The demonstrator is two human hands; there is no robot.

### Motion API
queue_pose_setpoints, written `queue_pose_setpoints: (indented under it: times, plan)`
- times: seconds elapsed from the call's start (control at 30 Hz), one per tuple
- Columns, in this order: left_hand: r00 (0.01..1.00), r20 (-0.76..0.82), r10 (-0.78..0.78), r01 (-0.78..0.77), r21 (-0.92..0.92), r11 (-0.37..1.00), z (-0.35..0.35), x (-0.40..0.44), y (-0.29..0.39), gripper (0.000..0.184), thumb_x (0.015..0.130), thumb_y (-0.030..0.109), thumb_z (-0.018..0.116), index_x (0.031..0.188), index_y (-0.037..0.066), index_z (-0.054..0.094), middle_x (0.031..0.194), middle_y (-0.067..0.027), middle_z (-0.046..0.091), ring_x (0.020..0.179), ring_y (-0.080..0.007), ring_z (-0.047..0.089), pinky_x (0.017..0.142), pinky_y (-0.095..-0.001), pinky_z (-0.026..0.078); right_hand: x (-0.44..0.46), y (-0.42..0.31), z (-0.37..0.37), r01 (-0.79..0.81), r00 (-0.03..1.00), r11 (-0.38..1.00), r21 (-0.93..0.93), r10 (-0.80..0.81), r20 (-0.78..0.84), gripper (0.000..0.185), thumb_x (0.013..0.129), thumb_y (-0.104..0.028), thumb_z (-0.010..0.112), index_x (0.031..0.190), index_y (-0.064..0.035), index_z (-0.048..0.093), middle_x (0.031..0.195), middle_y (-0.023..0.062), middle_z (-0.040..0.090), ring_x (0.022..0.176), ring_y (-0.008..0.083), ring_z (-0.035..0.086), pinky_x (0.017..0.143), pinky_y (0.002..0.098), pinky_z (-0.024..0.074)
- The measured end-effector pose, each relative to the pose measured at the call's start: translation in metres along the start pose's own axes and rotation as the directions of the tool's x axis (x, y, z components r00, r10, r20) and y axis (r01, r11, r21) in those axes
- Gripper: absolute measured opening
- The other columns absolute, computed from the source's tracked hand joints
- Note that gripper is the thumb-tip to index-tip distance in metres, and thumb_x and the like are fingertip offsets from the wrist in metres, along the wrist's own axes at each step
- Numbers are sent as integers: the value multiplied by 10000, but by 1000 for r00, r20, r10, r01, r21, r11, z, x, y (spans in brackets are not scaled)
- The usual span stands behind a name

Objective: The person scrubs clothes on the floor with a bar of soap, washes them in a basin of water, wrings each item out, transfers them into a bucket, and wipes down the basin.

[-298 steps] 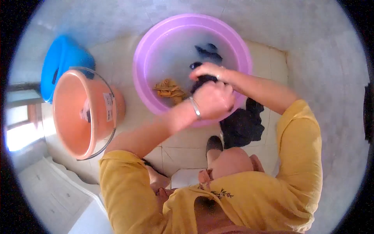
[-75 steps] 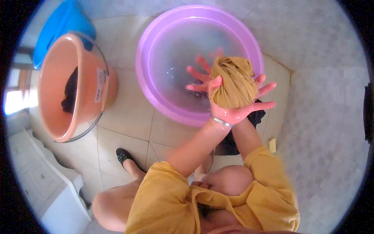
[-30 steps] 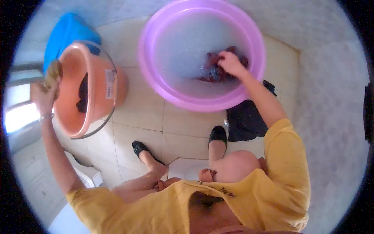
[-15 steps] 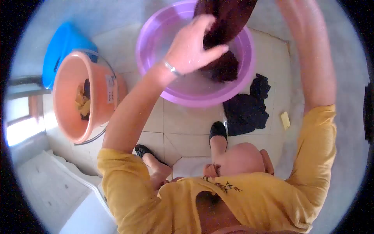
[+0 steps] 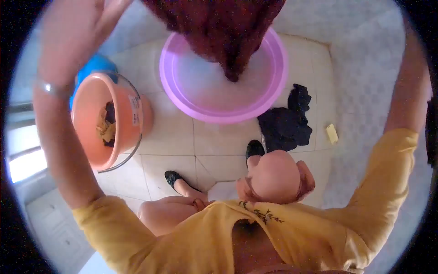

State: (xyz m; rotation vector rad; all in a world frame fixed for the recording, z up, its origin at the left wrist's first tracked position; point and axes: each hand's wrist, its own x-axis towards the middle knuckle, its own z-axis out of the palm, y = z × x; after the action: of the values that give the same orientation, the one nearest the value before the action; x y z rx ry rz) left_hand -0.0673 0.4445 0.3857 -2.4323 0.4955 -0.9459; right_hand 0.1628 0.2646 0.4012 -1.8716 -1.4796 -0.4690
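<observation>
A dark maroon wet cloth (image 5: 219, 27) hangs from the top edge of the view, its lowest tip over the purple basin (image 5: 223, 114). Cloudy water fills the basin. My left hand (image 5: 86, 23) is raised at the upper left, with a bracelet on the wrist. Its thumb side shows near the cloth's left edge, but the fingertips are cut off, so its grip is hidden. My right arm stretches up along the right side, and my right hand is beyond the view.
An orange bucket (image 5: 107, 150) holding yellow and dark cloth stands at left, before a blue container (image 5: 98, 64). Right of the basin, dark cloth (image 5: 285, 128) lies on the tiles beside my foot. Farther right is a yellow bar (image 5: 331, 134).
The maroon cloth has risen out of the basin and spread wider. My left hand has moved from over the basin to the upper left, and my right arm has swung outward.
</observation>
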Motion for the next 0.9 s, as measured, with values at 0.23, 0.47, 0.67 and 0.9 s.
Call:
queue_pose_setpoints:
  times: [0.23,0.47,0.67,0.9]
  plan:
    - [717,693,-74,133,-32,991,77,-95,60,221,760,346,498,771,172,634,935,13,581,1122,-171,355,920,-500,223,-122,58,119,-647,748,746,160,580,323,297,761,-246,540,916,5,569,819,71,590,746,139,541,701,284,438]
    - [212,975,-60,444,-42,895,229,-122,159,394,827,440,368,956,173,628,1232,-127,406,1222,-382,172,925,-642,28,-210,79,314,-736,496,597,-320,797,345,355,799,-328,454,1061,-91,488,901,223,551,836,364,554,722,451,438]
    - [136,987,-84,647,-25,762,307,-175,201,409,816,425,407,1045,133,581,1289,-143,326,1205,-392,227,948,-605,71,-243,59,383,-601,587,745,-290,657,473,417,793,-282,467,1186,-162,397,1054,222,439,791,364,556,667,468,451]
    - [36,977,-209,903,58,426,334,-208,230,357,808,304,423,1121,150,496,1110,-83,510,1100,-258,408,917,-500,269,-261,77,423,-576,724,814,-75,551,414,334,753,-164,466,1074,-85,513,976,202,542,889,337,533,733,455,442]
